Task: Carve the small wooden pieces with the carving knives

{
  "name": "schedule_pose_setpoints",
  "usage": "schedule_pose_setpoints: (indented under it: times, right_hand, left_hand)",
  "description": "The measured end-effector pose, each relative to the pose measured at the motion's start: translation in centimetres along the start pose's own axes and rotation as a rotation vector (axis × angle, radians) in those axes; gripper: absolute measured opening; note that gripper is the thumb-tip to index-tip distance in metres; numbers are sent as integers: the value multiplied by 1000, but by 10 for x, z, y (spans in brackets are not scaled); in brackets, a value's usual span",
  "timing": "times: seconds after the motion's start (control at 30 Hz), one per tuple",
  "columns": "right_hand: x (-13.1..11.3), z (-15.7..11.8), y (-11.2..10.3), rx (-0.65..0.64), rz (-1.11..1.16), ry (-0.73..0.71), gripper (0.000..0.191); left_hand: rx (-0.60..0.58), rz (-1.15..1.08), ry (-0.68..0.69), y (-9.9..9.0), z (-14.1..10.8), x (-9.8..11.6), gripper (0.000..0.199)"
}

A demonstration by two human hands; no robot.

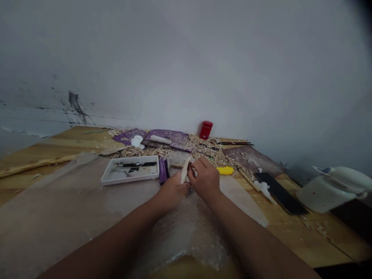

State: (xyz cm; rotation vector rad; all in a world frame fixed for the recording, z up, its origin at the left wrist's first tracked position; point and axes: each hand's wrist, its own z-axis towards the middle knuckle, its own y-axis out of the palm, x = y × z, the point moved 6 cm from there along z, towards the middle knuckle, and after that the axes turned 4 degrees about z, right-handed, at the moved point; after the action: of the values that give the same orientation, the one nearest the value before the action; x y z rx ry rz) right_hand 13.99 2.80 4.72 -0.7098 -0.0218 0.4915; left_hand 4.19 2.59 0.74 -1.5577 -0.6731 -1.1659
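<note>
A pale, slender piece of carved wood [185, 170] stands up, slightly tilted, out of my left hand [173, 190], whose fingers are wrapped round its lower part. My right hand [205, 178] is closed right beside the wood, its fingers bent and pinched towards it. What the right fingers grip, if anything, is hidden. A yellow handle-like object [225, 170] shows just to the right of the right hand, its other end out of sight. Under both hands lies a clear plastic sheet [186, 228].
Left of my hands stands a white tray [130, 180] with small tools, beside a purple object [163, 170]. Wood shavings [215, 155] spread behind, near a red can [206, 130]. To the right are a dark phone-like slab [281, 193] and a white lidded container [319, 193].
</note>
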Motion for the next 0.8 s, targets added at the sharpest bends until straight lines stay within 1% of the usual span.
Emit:
schedule_pose_setpoints:
  times: [0.13, 0.23, 0.3, 0.37, 0.43, 0.5, 0.57, 0.63, 0.7, 0.73, 0.8]
  right_hand:
    - [5, 0, -1, 26, 166, 36, 5]
    - [8, -1, -1, 47, 273, 27, 6]
    - [10, -1, 1, 22, 337, 21, 8]
    - [13, 1, 6, -54, 426, 41, 7]
    - [20, 3, 13, -152, 566, 132, 4]
    - [28, 4, 21, -259, 763, 283, 3]
    - [33, 2, 27, -352, 981, 435, 6]
    - [34, 1, 31, -417, 1142, 528, 11]
    - [34, 0, 32, -437, 1189, 548, 13]
    - [34, 0, 32, -429, 1161, 526, 13]
    - [33, 1, 29, -372, 1011, 423, 9]
  left_hand:
    - [-17, -45, -21, 1, -3, 1, 24]
    - [-27, -77, -31, 2, -4, 1, 25]
    - [-31, -77, -57, 2, -4, 0, 24]
    - [-29, -60, -96, 3, -4, -2, 22]
    - [-28, -37, -141, 4, -4, -5, 18]
    - [-35, -17, -172, 5, -4, -6, 16]
    - [-41, -3, -179, 6, -5, -6, 16]
    - [-55, -6, -172, 7, -5, -4, 20]
    - [-71, -21, -165, 8, -6, -3, 23]
    - [-72, -30, -163, 8, -6, -4, 23]
    - [-57, -45, -154, 8, -5, -6, 22]
